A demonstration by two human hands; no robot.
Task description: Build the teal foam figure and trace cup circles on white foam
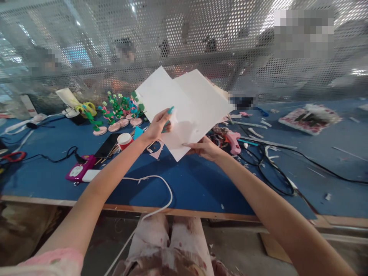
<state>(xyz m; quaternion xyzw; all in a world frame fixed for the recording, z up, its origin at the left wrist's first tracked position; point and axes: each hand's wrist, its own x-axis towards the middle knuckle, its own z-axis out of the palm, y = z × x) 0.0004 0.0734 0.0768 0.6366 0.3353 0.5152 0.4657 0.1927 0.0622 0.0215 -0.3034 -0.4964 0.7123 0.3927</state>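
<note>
Two white sheets of paper (202, 101), overlapping at an angle, are held up above the blue table. My left hand (158, 124) pinches the left sheet near its lower middle, thumb on the front face. With fingers closed at the lower edge, my right hand (205, 148) grips the sheets from below and the right. Behind the paper, on the right, lies a pink glue gun (233, 142), partly among scraps. Left of the sheets stand several small green craft plants (113, 117) on round pale bases. A red and white cup (125, 141) is beside my left forearm.
A purple power strip (82, 168) with a white plug sits at left, its white cable (155, 177) running over the front edge. Black cords (260, 165) loop at right. A perforated metal screen (184, 42) stands behind the table (184, 188). A flowered packet (309, 119) lies far right.
</note>
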